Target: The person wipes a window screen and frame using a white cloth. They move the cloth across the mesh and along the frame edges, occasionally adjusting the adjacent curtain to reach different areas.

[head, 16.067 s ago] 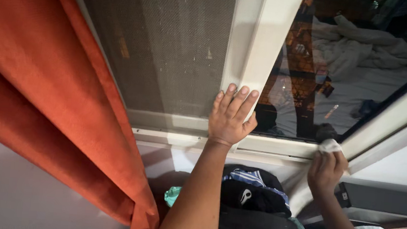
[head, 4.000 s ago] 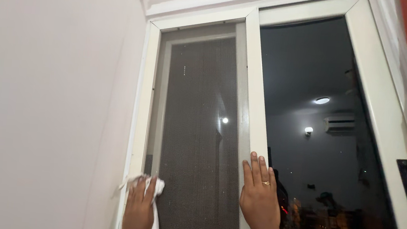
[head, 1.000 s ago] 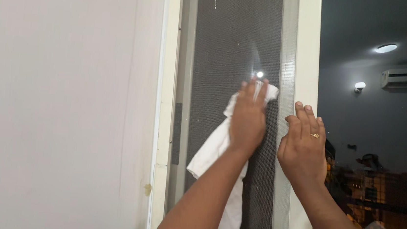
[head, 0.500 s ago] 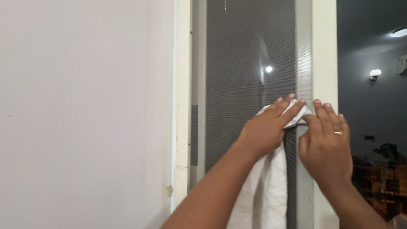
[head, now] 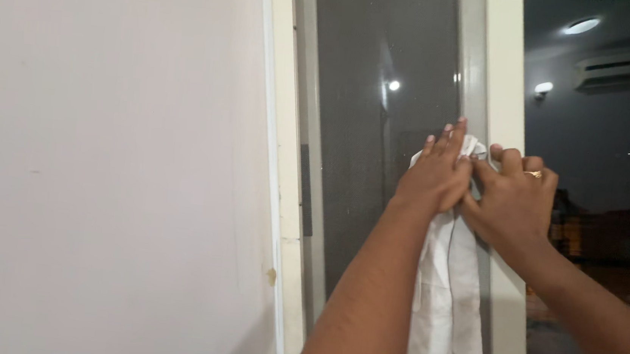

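My left hand (head: pixel 434 176) presses the top of a white cloth (head: pixel 447 302) against the grey edge strip of the mesh screen (head: pixel 368 128). The rest of the cloth hangs straight down below my forearm. My right hand (head: pixel 510 202), with a ring on one finger, touches the left hand and pinches the cloth's upper corner on the white window frame upright (head: pixel 505 72). Both hands meet at mid height of the screen's right edge.
A plain white wall (head: pixel 104 158) fills the left half. A white frame strip (head: pixel 278 159) borders the screen on the left. The dark window glass (head: pixel 606 149) on the right reflects a ceiling light and an air conditioner.
My left hand slid the cloth right across the mesh to the screen's right edge. My right hand curled its fingers and closed onto the cloth's top corner beside the left hand.
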